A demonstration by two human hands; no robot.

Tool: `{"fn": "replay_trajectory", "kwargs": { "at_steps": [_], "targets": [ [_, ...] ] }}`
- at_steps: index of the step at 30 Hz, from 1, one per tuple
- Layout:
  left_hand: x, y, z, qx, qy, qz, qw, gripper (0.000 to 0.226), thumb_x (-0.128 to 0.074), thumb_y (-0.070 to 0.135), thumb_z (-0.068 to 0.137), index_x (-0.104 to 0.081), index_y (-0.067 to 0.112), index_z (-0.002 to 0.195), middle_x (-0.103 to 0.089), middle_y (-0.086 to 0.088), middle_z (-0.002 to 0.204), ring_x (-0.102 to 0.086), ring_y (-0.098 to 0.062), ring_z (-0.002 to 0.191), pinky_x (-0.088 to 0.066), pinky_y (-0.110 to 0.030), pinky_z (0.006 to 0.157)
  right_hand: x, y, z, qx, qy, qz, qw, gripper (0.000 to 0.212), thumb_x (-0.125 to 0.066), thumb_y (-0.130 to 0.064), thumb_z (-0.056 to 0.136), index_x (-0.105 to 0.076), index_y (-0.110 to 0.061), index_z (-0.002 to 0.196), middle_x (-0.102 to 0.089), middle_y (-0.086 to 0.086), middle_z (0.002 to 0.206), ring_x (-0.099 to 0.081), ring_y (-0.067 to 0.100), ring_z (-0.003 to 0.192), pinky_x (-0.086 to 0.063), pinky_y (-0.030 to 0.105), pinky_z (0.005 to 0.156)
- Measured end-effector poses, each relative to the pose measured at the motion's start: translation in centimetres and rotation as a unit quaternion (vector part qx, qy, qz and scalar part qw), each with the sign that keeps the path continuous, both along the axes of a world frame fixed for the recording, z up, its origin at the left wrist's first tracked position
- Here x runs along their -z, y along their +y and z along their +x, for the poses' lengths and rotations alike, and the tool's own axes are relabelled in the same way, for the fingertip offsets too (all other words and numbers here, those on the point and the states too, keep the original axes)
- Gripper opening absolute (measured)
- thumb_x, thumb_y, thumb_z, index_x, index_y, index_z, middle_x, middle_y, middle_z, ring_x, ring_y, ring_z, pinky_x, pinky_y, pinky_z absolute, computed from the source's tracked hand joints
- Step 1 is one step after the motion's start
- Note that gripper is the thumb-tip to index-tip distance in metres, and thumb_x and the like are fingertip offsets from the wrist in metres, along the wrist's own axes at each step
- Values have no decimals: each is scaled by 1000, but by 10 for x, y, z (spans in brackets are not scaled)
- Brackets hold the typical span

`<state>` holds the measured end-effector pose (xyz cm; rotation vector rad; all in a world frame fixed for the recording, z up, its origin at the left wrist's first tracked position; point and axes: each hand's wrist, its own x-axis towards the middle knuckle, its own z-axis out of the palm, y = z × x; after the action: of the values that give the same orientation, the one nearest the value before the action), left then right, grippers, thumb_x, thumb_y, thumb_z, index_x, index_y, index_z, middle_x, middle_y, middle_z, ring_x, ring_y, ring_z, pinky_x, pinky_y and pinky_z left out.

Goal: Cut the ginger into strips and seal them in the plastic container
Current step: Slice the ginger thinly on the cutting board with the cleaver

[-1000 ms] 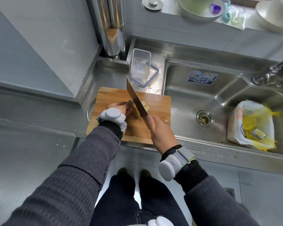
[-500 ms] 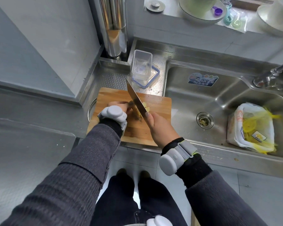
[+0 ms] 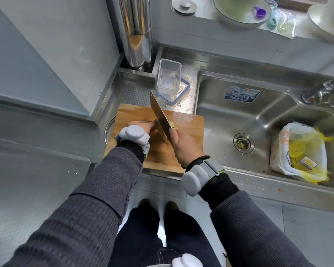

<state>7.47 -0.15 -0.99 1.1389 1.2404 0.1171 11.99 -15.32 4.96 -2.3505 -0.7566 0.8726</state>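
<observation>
A wooden cutting board (image 3: 189, 124) lies on the steel counter left of the sink. My right hand (image 3: 185, 149) is shut on a cleaver (image 3: 159, 114), blade down on the board. A bit of pale yellow ginger (image 3: 173, 125) shows right of the blade; the rest is hidden. My left hand (image 3: 143, 126) presses against the blade's left side, fingers curled on the ginger there. A clear, open plastic container (image 3: 168, 79) stands behind the board on its blue-rimmed lid (image 3: 184, 89).
The sink basin (image 3: 258, 116) lies to the right, holding a white bag of yellow scraps (image 3: 301, 153). The faucet (image 3: 324, 87) reaches in from the right. A shiny steel pipe (image 3: 135, 29) rises behind the counter. Bowls (image 3: 239, 12) sit on the ledge.
The cleaver and both hands have shifted slightly toward the board's near side as the cutting goes on. The view has drifted a little; the container has not moved.
</observation>
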Motion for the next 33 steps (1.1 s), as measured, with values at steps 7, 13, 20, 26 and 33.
{"fn": "replay_trajectory", "kwargs": {
  "at_steps": [7, 13, 20, 26, 33],
  "targets": [
    [0, -2, -3, 10, -10, 18, 1000, 21, -66, 7, 83, -68, 6, 104, -62, 14, 49, -59, -20, 82, -54, -26, 81, 20, 11, 1, 10, 10, -3, 1000, 50, -19, -43, 102, -54, -8, 106, -64, 17, 99, -58, 37, 93, -41, 36, 75],
    [-1, -6, -4, -21, 18, 19, 999, 46, -75, 13, 77, -66, 31, 36, -61, 12, 41, -61, -22, 84, -50, -38, 97, 35, 5, -11, 31, 6, 19, 999, 45, -23, -42, 102, -53, -8, 105, -65, 22, 99, -59, 41, 93, -43, 40, 74],
    [-11, -6, -20, -56, -24, -13, 998, 27, -49, -6, 92, -57, -4, 118, -52, -4, 68, -55, -1, 36, -45, -10, 41, 31, 5, -2, 32, 23, 16, 999, 52, -22, -48, 100, -56, -9, 101, -65, 17, 94, -60, 39, 87, -50, 46, 80],
    [-6, 3, -40, -18, 56, 136, 989, 29, -50, -3, 87, -64, 1, 113, -66, -9, 78, -64, -27, 74, -54, -28, 69, 29, -5, -8, 44, -7, 58, 997, 52, -22, -50, 99, -55, -9, 98, -65, 14, 88, -60, 37, 81, -51, 49, 78],
    [0, 1, -40, 323, 146, 474, 806, 47, -58, 10, 88, -53, 23, 132, -48, 1, 139, -40, -26, 125, -40, -36, 101, 28, -10, -16, 39, -22, 65, 997, 49, -22, -48, 100, -54, -11, 97, -61, 9, 85, -59, 36, 84, -48, 43, 76]
  ]
}}
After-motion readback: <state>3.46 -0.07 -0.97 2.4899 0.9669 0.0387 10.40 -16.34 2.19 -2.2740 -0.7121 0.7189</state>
